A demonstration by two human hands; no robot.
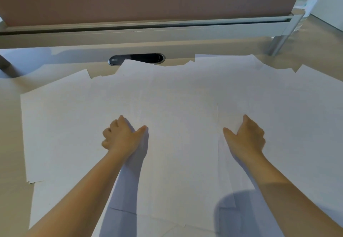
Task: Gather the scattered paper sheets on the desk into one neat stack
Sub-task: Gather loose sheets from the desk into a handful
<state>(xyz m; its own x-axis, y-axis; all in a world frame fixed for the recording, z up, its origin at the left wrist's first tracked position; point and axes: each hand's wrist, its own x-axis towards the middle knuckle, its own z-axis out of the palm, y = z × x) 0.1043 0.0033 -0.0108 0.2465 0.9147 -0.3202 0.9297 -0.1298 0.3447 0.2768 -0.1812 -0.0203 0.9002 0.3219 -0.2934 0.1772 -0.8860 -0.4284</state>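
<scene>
With the paper sheets (176, 97) spread in an overlapping layer across most of the desk (11, 125), the step in hand looks like drawing them inward: both palms should press lightly and slide together toward the middle sheet, so edges ride over one another without creasing. Left of that middle sheet, the left hand (122, 136) rests on paper, fingers loosely curled, gripping nothing; right of it, the right hand (246, 136) lies flatter, thumb spread. Beyond the sheets sits a dark cable grommet (137, 58).
</scene>
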